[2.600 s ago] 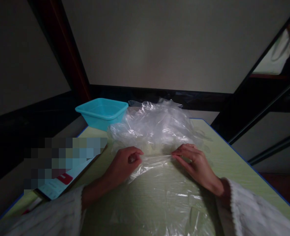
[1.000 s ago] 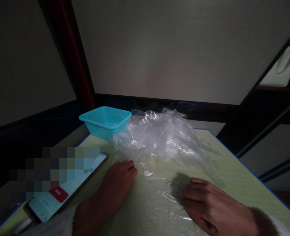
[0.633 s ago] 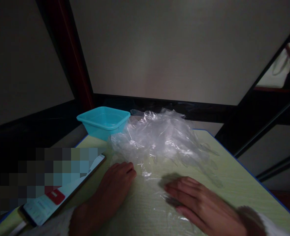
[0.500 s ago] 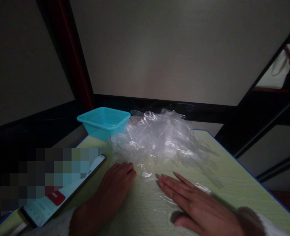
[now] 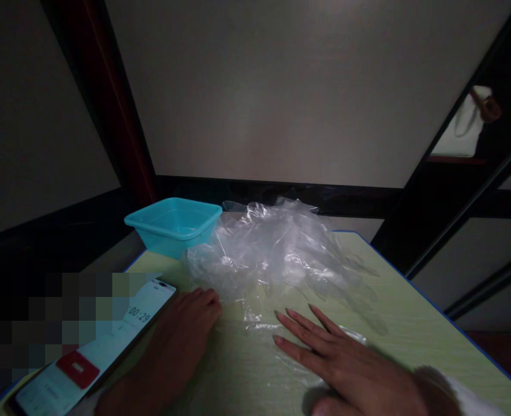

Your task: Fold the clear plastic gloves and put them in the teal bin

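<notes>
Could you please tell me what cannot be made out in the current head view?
All in the head view:
Left hand: palm and curled fingertips, hidden by the hand itself.
Right hand: palm, hidden by its own back; thumb, partly cut off by the bottom edge.
Phone: left part, masked by pixelated blocks.
Clear plastic heap: anything beneath, obscured by its cloudy folds.

A right hand [image 5: 342, 364] lies splayed over clear film [image 5: 296, 370], left hand [image 5: 183, 323] loosely curled nearby, before crumpled plastic [image 5: 281, 248] and a turquoise basin [image 5: 168, 241].

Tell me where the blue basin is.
In the head view, the blue basin sits at the far left corner of the table, beside the clear plastic heap and beyond the phone.
</notes>
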Tool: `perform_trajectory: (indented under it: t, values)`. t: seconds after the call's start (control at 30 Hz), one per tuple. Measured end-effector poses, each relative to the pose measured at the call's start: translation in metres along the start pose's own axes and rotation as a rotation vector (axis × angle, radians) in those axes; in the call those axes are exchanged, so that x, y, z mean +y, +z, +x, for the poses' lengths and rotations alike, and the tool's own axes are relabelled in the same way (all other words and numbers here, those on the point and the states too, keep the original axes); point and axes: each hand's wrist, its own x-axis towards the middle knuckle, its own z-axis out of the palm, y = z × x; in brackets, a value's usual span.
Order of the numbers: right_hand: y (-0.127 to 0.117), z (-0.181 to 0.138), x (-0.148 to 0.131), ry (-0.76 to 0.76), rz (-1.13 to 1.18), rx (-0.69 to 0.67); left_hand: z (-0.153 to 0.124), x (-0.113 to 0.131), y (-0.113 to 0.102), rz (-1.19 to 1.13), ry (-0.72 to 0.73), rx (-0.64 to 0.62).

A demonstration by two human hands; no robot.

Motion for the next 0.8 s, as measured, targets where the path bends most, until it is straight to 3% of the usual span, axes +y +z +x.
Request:
perform_trajectory:
  t: [0.17,0.23,0.33,0.43,0.5,0.8]
  values:
    - [-0.004,0.002,-0.006,-0.064,0.038,0.050,-0.001,0.017,0.009,-0.206,0.076,0.144]
    - [-0.003,0.002,-0.009,-0.077,0.030,0.070,-0.005,0.027,0.016,-0.286,0.157,0.109]
    - [-0.001,0.001,-0.010,-0.080,0.013,0.105,-0.012,0.034,0.032,-0.332,0.218,-0.039]
    - [0.001,0.000,-0.009,-0.069,0.003,0.113,-0.016,0.030,0.049,-0.351,0.375,-0.123]
    - [0.000,0.000,-0.010,-0.056,-0.008,0.097,-0.016,0.025,0.057,-0.339,0.387,-0.164]
    - [-0.004,-0.008,-0.013,-0.038,-0.048,0.089,-0.012,0.023,0.055,-0.295,0.419,-0.229]
